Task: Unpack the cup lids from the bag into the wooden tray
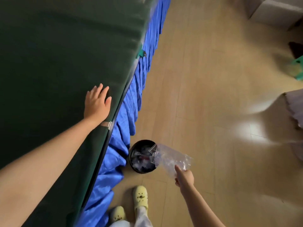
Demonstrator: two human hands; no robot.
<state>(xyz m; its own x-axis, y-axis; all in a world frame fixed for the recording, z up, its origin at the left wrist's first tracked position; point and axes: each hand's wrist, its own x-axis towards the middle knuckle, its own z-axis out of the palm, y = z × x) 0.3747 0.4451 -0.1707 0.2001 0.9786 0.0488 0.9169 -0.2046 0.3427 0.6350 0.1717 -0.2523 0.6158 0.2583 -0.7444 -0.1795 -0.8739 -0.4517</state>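
The left hand [96, 104] lies flat and open on the green cloth of the desk [49, 63], palm down, fingers spread a little, close to the desk's edge. It holds nothing. The bare forearm runs back along the desk top toward the camera.

A blue pleated skirt [131, 104] hangs from the desk's edge down to the wooden floor [205, 79]. A small metal clip [109, 125] grips the cloth at the edge, just beside the left wrist.

On the floor, touching the foot of the skirt, stands a round black bin [136, 167] with crumpled clear plastic and some dark scraps inside.

The right hand [184, 177] reaches out low, beside the bin on the side away from the desk. Its fingers are pinched shut on one end of a clear plastic bag [172, 157]. The bag is crumpled and looks empty; its far end hangs over the rim of the bin. No lids can be made out in it, though the picture is blurred there.

Nearer the camera than the bin, two feet in pale yellow clogs [140, 197] stand on the floor, one of them right at the skirt.

Well away from the bin, on the far side of the floor, are blurred pale boxes [275, 12] and a small green thing [298, 68], too smeared to identify.
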